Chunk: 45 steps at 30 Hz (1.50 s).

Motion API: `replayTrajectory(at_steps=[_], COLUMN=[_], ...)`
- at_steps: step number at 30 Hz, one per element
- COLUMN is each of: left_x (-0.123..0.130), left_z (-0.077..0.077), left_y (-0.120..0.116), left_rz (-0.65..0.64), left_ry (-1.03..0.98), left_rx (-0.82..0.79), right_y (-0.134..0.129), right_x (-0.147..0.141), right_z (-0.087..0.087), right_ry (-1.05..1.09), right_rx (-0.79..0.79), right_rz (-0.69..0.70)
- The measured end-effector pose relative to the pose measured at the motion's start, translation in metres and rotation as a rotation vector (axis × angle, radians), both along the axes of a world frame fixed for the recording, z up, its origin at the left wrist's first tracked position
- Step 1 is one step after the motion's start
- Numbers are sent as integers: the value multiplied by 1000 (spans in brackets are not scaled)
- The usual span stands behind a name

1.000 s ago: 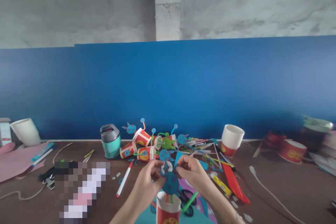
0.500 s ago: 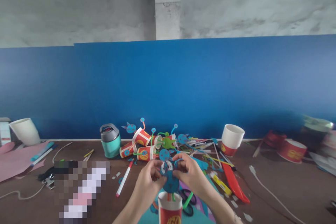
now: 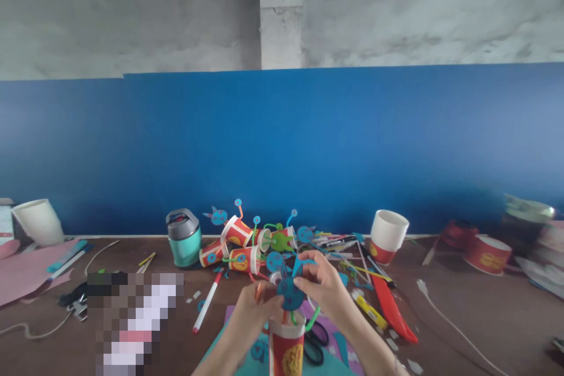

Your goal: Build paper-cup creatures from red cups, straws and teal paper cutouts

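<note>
A red paper cup (image 3: 287, 348) with a white rim stands upright at the bottom centre, with orange and green straws coming out of its mouth. Above it is a round blue paper head (image 3: 291, 294) with pointed ears. My left hand (image 3: 259, 310) pinches the head's left edge, its thumb on the front. On the right side, my right hand (image 3: 321, 282) grips the head near an ear between thumb and fingers. Behind the hands lie several red cups (image 3: 244, 259) with blue paper faces and bent straws.
Black scissors (image 3: 314, 349) lie on coloured paper right of the cup. A yellow cutter (image 3: 370, 310), a red knife (image 3: 394, 311) and a red-capped marker (image 3: 207, 302) are nearby. Farther back stand a teal jar (image 3: 185, 244) and white cups (image 3: 388, 234).
The blue head has shifted slightly up and right, its ears now upright between my fingers. My left hand has moved a little lower, and the cup sits slightly higher in view.
</note>
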<state>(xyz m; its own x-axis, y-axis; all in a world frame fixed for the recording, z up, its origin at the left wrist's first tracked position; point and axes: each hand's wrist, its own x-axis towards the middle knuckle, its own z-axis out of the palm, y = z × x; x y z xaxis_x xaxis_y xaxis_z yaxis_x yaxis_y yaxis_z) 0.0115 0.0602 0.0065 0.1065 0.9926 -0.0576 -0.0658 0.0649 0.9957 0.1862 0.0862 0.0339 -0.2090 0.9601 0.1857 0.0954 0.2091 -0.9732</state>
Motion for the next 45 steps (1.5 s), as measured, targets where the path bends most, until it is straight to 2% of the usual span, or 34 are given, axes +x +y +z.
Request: replayTrajectory(at_steps=[4, 8, 10, 11, 14, 16, 20, 25, 28, 31, 34, 37, 40, 45], left_x=[-3, -26, -39, -45, -56, -59, -60, -62, -63, -63, -60, -54, -50, -51], left_z=[6, 23, 32, 36, 43, 45, 45, 44, 43, 41, 39, 36, 30, 25], left_y=[5, 14, 17, 17, 17, 17, 18, 20, 20, 21, 21, 20, 20, 21], left_rz=[153, 299, 352, 385, 429, 428, 426, 390, 377, 364, 345, 307, 260, 238], left_ry=[34, 7, 4, 16, 35, 17, -14, 42, 58, 62, 15, 4, 36, 95], left_rx=[-19, -1, -10, -3, -2, 0, -6, -4, -6, -36, -26, -39, -100, -150], right_y=[-5, -13, -19, -22, -33, -40, -47, -47, -44, -40, -36, -33, -30, -29], right_x=[3, 2, -3, -8, -26, -39, -59, -63, -61, -56, -44, -28, -15, -20], right_z=[9, 17, 16, 14, -2, -19, -51, -66, -63, -49, -26, -10, -10, -26], right_ry=[-184, -334, -457, -527, -747, -849, -883, -872, -781, -697, -655, -738, -862, -935], right_rx=[134, 331, 346, 330, 212, 130, 200, 187, 165, 157, 169, 41, 25, 223], right_rz=[-69, -258, -229, -152, 165, 171, 219, 175, 132, 110, 181, 329, 347, 83])
